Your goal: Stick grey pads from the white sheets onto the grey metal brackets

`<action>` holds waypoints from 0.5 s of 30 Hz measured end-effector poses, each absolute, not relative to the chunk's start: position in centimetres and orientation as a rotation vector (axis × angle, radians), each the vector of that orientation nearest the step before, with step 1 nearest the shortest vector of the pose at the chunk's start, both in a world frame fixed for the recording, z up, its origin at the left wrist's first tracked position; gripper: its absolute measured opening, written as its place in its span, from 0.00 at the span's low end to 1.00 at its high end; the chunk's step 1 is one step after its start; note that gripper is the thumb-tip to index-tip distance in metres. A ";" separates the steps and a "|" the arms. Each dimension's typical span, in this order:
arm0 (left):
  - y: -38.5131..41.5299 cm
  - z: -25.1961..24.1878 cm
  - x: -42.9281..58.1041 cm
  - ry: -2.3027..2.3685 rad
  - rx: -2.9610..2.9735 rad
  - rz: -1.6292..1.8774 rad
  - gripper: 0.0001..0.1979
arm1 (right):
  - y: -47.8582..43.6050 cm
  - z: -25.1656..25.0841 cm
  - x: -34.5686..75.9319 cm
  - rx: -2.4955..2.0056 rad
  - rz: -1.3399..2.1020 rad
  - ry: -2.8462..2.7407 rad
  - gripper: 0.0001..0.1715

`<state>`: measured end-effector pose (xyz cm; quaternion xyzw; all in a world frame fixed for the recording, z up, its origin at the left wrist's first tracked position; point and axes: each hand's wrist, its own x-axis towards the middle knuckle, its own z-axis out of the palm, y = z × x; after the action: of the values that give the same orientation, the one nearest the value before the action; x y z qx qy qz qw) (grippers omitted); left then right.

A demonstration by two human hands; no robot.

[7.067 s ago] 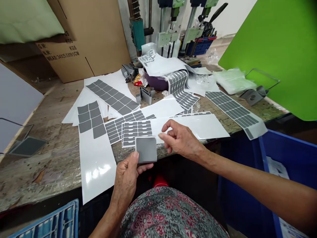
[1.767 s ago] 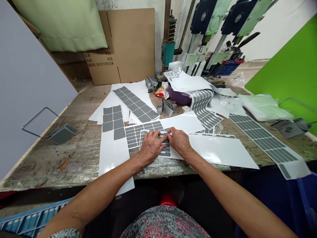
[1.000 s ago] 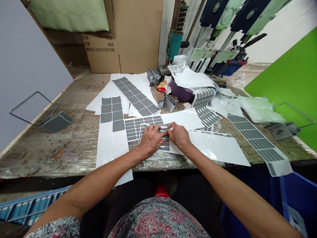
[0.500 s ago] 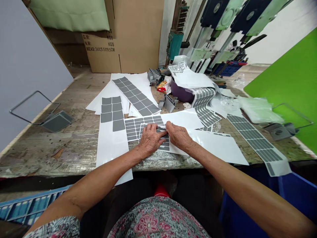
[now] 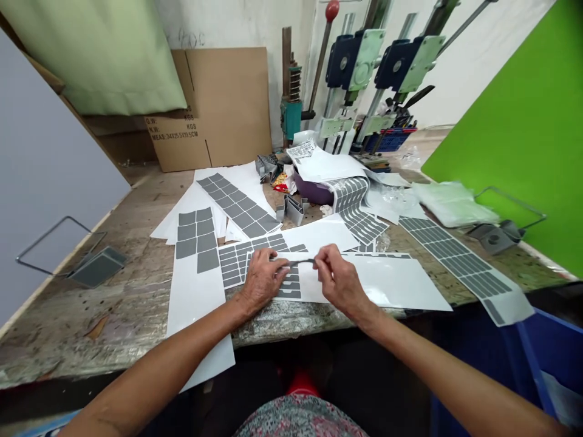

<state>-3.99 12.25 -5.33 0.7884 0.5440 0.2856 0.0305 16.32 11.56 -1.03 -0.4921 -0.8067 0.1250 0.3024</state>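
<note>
A thin dark grey strip (image 5: 300, 261) is stretched between my two hands, just above a white backing sheet with grey stickers (image 5: 289, 286). My left hand (image 5: 263, 276) pinches its left end, low over the sheet. The strip's right end is between the closed fingers of my right hand (image 5: 339, 279). White backing (image 5: 401, 282) reaches out to the right beneath that hand. Left of my hands lies a sheet with large grey squares (image 5: 197, 240), and a sheet of small grey stickers (image 5: 232, 264) is partly under my left hand.
Behind the sheets are bent metal clips (image 5: 293, 209), a purple object (image 5: 314, 191) and piled sticker sheets (image 5: 328, 165). Presses (image 5: 355, 67) rise at the back. Metal pieces with wire loops stand at left (image 5: 98, 267) and right (image 5: 496, 237). A blue bin (image 5: 555, 346) is lower right.
The view has tilted up. My right hand has moved away from my left, lifting the strip's right end off the sheet, and the strip now spans the space between them.
</note>
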 end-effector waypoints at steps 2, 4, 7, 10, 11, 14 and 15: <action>14.0 -4.3 -4.2 1.707 2.386 0.926 0.09 | 9.5 -1.6 16.9 -1.238 0.682 -1.805 0.06; 16.4 -3.0 -4.1 1.767 2.335 0.954 0.09 | 7.5 -2.2 17.1 -1.162 0.941 -1.540 0.07; 19.9 -1.1 -3.0 1.849 2.286 0.938 0.09 | 4.9 -2.9 16.7 -1.044 1.178 -1.261 0.10; 22.1 -0.4 -0.9 1.847 2.304 0.868 0.11 | 2.9 -2.9 16.0 -0.953 1.292 -1.033 0.15; 22.6 -0.4 -0.1 1.838 2.315 0.839 0.12 | 2.4 -2.9 15.8 -0.930 1.318 -0.977 0.16; 23.3 -0.9 1.8 1.837 2.324 0.766 0.13 | 1.3 -2.8 15.6 -0.871 1.385 -0.851 0.18; 23.4 -1.2 2.3 1.846 2.317 0.755 0.12 | 1.1 -2.9 15.7 -0.857 1.405 -0.819 0.19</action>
<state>2.31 23.43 -1.20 0.7572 0.6033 0.2467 0.0421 15.67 1.10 -2.85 -0.3706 -0.3542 0.6076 0.6066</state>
